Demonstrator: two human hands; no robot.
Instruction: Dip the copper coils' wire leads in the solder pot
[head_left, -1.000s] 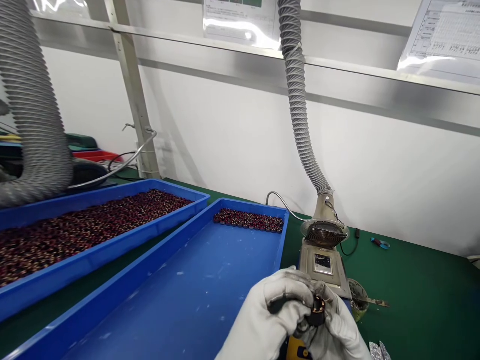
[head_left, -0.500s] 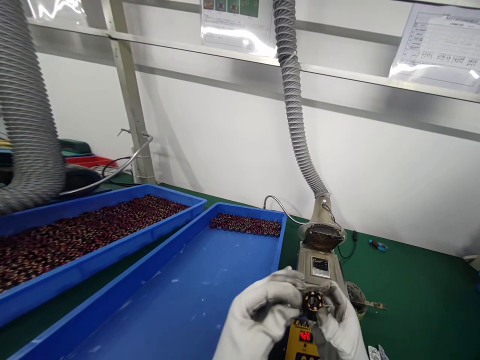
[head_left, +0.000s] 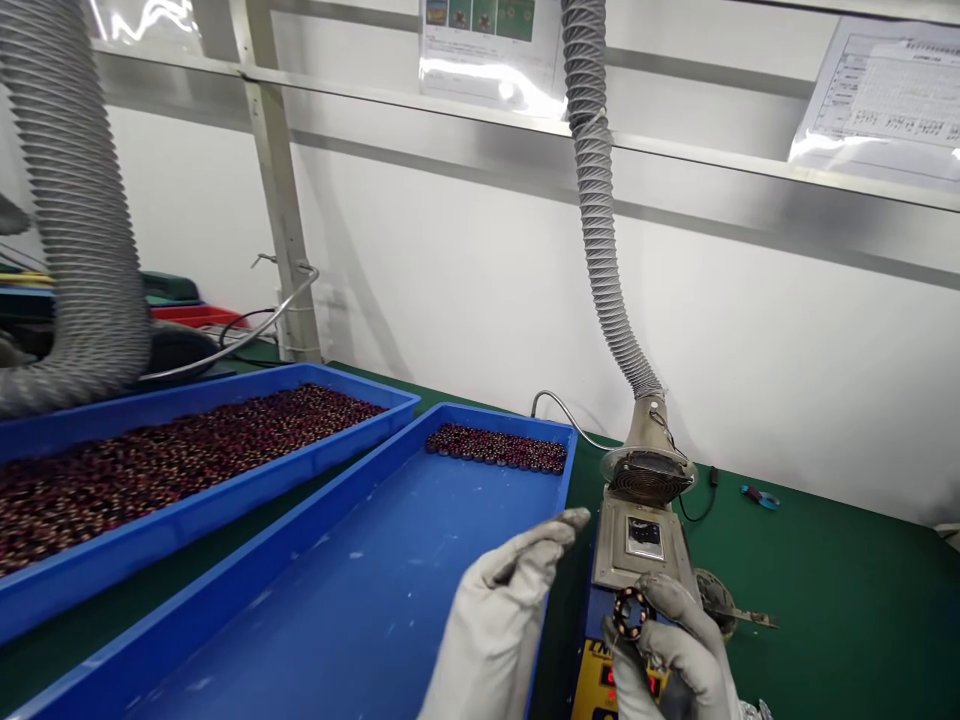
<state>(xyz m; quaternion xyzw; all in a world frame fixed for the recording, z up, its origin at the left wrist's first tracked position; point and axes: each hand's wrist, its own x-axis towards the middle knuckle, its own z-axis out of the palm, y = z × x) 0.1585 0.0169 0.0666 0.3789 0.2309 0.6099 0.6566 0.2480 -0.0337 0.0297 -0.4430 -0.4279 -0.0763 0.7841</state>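
Both hands wear white gloves at the bottom centre. My right hand [head_left: 675,655] pinches a small ring-shaped copper coil [head_left: 631,612] in its fingertips, just in front of the solder pot [head_left: 643,540]. My left hand [head_left: 510,610] is held beside it with fingers stretched out and nothing in them, over the right rim of the near blue tray [head_left: 360,600]. A row of several dark red coils [head_left: 496,447] lies at that tray's far end.
A second blue tray [head_left: 225,480] on the left is filled with several coils. A grey fume hose [head_left: 604,220] drops to a fan [head_left: 649,475] above the solder pot. A larger hose [head_left: 75,220] hangs far left. Green mat [head_left: 840,590] spreads to the right.
My left hand has let go of the coil and opened, moving slightly left. The right hand alone now holds the coil, which is turned face-on to me.
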